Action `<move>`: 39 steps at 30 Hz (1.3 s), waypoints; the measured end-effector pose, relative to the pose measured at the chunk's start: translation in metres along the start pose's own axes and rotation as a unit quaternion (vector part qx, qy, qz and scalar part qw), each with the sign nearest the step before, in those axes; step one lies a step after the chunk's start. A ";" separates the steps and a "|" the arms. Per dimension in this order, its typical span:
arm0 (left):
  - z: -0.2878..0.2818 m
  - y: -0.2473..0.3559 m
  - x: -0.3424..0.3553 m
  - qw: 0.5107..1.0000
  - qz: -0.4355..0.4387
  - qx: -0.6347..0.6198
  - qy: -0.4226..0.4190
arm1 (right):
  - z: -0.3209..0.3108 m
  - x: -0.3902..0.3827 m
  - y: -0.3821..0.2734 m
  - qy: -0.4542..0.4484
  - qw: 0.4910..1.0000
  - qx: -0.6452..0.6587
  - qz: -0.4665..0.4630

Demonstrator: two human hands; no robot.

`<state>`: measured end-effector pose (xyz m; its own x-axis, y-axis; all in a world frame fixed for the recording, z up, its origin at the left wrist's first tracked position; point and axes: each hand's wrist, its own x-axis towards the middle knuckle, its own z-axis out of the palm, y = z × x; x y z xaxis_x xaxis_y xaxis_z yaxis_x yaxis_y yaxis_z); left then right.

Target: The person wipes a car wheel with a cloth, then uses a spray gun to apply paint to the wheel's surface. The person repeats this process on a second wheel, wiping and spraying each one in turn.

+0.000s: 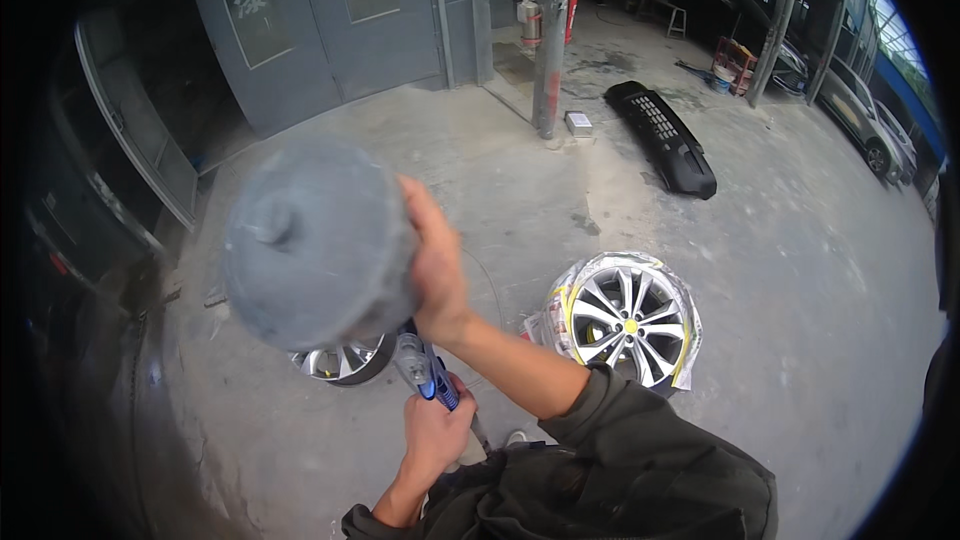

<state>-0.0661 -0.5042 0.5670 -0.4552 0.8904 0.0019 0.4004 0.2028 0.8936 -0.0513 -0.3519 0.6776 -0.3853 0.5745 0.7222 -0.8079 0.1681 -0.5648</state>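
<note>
A large round grey paint cup (318,240), with a small knob on its top, is held up close at the left and is slightly blurred. The fingers of my right hand (440,265) wrap round its right side. Just below it, a spray gun (430,372) with a blue and metallic body is gripped in my left hand (435,432). Whether the cup is joined to the gun is hidden behind the cup and my wrist. An alloy wheel (340,360) lies on the floor, partly covered by the cup.
To the right lies another alloy wheel (625,325), its tyre masked with paper and tape. A black car bumper (662,138) rests farther off. Near the post (550,50) sit a small tin (578,123) and fire extinguishers. Grey doors (330,30) stand behind; a car (865,125) is far right.
</note>
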 end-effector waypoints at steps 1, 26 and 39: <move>0.001 0.000 0.000 0.999 0.006 0.034 0.000 | -0.001 -0.003 -0.005 0.030 0.999 -0.027 0.015; 0.011 -0.115 0.009 0.996 -0.017 0.085 0.033 | -0.035 -0.187 0.109 0.039 0.819 -0.387 0.421; -0.145 -0.207 -0.047 0.984 -0.115 -0.121 0.065 | 0.067 -0.167 0.229 0.109 0.869 0.000 0.482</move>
<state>-0.2427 -0.6469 0.4468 -0.6161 0.7692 -0.1693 0.0811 0.2758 0.9578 -0.2024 -0.4628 0.4546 -0.7895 0.5867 -0.1802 -0.1558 -0.4756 -0.8658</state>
